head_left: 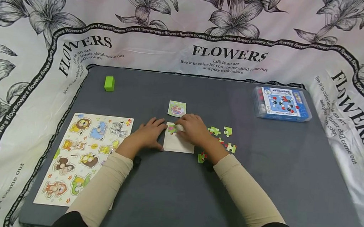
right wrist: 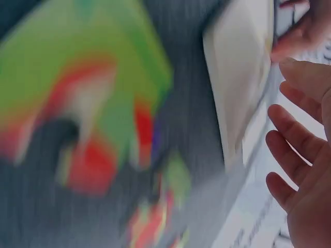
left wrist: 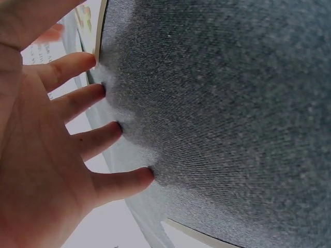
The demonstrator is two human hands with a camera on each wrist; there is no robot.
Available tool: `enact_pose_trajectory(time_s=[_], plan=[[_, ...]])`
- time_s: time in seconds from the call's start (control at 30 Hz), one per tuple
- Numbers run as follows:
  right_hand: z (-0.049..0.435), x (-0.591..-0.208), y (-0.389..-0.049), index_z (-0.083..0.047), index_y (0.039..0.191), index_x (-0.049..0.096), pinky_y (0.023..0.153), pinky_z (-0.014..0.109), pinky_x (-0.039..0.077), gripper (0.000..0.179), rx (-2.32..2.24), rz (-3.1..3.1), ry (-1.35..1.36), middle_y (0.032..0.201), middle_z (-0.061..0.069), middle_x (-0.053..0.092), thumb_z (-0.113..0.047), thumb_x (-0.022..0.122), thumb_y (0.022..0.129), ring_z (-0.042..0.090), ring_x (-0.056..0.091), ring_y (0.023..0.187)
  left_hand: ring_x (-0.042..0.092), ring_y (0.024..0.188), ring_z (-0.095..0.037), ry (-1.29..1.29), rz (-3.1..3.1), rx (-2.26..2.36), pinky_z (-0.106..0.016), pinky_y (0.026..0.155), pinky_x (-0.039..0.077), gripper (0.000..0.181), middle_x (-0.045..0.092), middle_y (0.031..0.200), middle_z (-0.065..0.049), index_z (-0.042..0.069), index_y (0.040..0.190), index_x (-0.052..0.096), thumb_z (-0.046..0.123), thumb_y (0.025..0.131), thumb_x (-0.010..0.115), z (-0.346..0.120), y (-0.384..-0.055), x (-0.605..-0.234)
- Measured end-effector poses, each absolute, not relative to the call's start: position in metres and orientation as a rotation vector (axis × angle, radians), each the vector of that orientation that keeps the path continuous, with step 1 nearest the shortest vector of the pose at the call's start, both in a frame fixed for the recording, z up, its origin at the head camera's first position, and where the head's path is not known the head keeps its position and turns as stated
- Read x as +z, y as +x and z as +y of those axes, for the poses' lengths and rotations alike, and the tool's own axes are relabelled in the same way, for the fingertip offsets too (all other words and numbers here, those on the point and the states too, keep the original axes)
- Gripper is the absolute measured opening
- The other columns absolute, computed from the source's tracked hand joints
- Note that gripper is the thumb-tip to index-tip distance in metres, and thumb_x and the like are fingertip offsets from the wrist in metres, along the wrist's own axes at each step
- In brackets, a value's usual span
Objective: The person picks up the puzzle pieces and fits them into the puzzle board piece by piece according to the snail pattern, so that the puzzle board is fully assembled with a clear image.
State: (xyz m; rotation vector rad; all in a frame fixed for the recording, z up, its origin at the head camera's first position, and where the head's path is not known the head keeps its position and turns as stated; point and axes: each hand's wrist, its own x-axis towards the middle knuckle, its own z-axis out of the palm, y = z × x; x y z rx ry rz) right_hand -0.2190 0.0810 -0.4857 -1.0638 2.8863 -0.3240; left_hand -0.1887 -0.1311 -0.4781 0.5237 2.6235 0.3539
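Observation:
A small pale puzzle board (head_left: pixel 179 147) lies mid-table, with a green and pink jigsaw piece (head_left: pixel 172 128) in its upper left part. My left hand (head_left: pixel 149 134) has its fingers spread on the cloth, the thumb at the board's left edge; the left wrist view shows its fingertips touching the table. Over the board's upper right reaches my right hand (head_left: pixel 195 130), hiding part of it. Its fingers (right wrist: pixel 295 129) look loosely extended in the right wrist view, and nothing shows in them. Several loose jigsaw pieces (head_left: pixel 231 148) lie right of the board, one blurred piece (right wrist: pixel 124 41) close to the right wrist camera.
Just beyond the board lies a small picture card (head_left: pixel 177 109). An animal puzzle board (head_left: pixel 85 123) lies at the left, partly under the left forearm. A green block (head_left: pixel 109 84) stands at the back left, and a clear plastic box (head_left: pixel 282 104) with a blue label at the back right.

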Motion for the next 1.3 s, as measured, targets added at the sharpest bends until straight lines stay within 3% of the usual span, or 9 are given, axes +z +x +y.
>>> enact_pose_trajectory(time_s=[0.3,0.5,0.8,1.3], plan=[[0.167,-0.475,-0.218,-0.010,0.111,0.072,0.103,0.053,0.038,0.027,-0.375,2.976,-0.867,0.115,0.011,0.067,-0.024,0.073,0.088,0.032,0.057,0.113,0.013,0.147,-0.041,0.529,2.624,0.399,-0.071,0.105,0.023,0.088,0.020,0.160,-0.012,0.012,0.147,0.041,0.038,0.075,0.084,-0.133,-0.190,-0.482],[0.190,-0.484,-0.216,-0.010,0.109,0.072,0.097,0.055,0.041,0.025,-0.395,2.977,-0.794,0.112,0.010,0.067,-0.023,0.071,0.088,0.032,0.058,0.110,0.011,0.147,-0.041,0.511,2.617,0.406,-0.072,0.106,0.021,0.088,0.019,0.161,-0.012,0.012,0.147,0.040,0.037,0.075,0.083,-0.135,-0.189,-0.480],[0.195,-0.490,-0.213,-0.010,0.111,0.072,0.096,0.056,0.041,0.025,-0.396,2.963,-0.758,0.114,0.011,0.067,-0.020,0.072,0.088,0.032,0.058,0.109,0.012,0.147,-0.042,0.529,2.602,0.423,-0.072,0.106,0.021,0.087,0.019,0.161,-0.013,0.011,0.147,0.040,0.037,0.076,0.083,-0.134,-0.187,-0.475],[0.128,-0.484,-0.217,-0.012,0.110,0.072,0.102,0.053,0.040,0.023,-0.399,2.940,-1.025,0.112,0.008,0.067,-0.018,0.073,0.088,0.031,0.059,0.110,0.013,0.148,-0.039,0.537,2.610,0.400,-0.069,0.107,0.024,0.088,0.019,0.161,-0.010,0.013,0.148,0.039,0.039,0.076,0.083,-0.138,-0.187,-0.473]])
